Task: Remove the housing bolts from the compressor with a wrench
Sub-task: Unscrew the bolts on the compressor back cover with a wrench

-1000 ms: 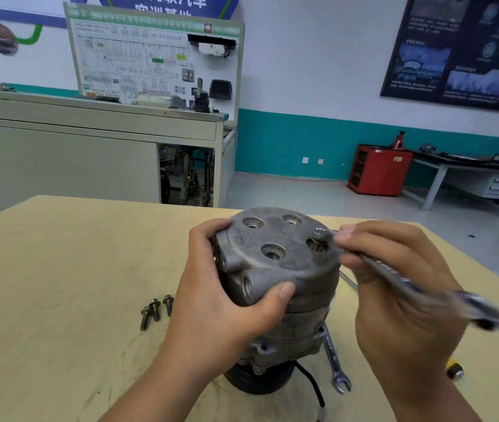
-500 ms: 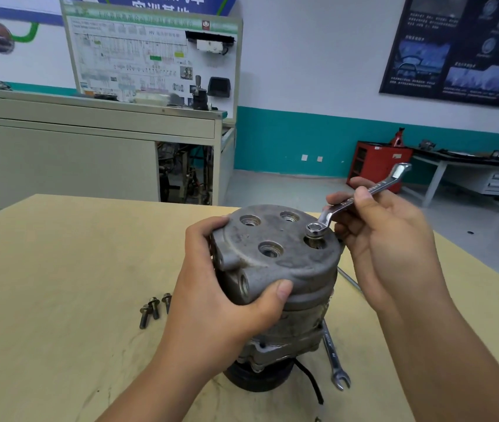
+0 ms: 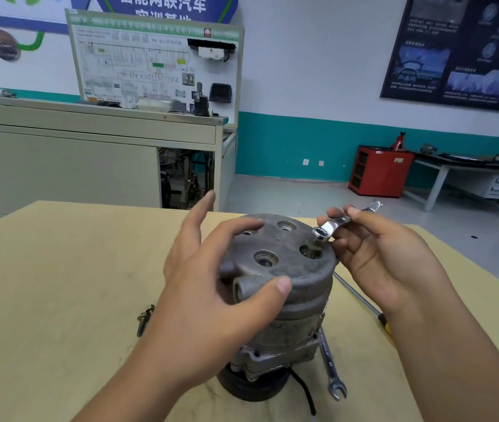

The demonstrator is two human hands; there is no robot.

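Observation:
A grey compressor [image 3: 284, 269] stands upright on the wooden table [image 3: 59, 284], its round end cap facing up. My right hand [image 3: 376, 254] pinches a silver wrench [image 3: 338, 223] whose ring end sits on a housing bolt [image 3: 315, 243] raised above the cap's right edge. My left hand [image 3: 211, 287] hovers over the cap's left side with fingers spread, thumb resting on the front rim. Loose bolts [image 3: 144, 319] lie on the table to the left, partly hidden by my left forearm.
A second open-end wrench [image 3: 330, 367] lies on the table right of the compressor base. A screwdriver [image 3: 364, 303] with a yellow handle lies behind it. A black cable [image 3: 304, 391] trails from the compressor toward the front edge. Benches and a red cabinet stand far behind.
My left hand has released its grip on the cap and spread its fingers. The wrench stays on the bolt, which now stands higher out of the cap.

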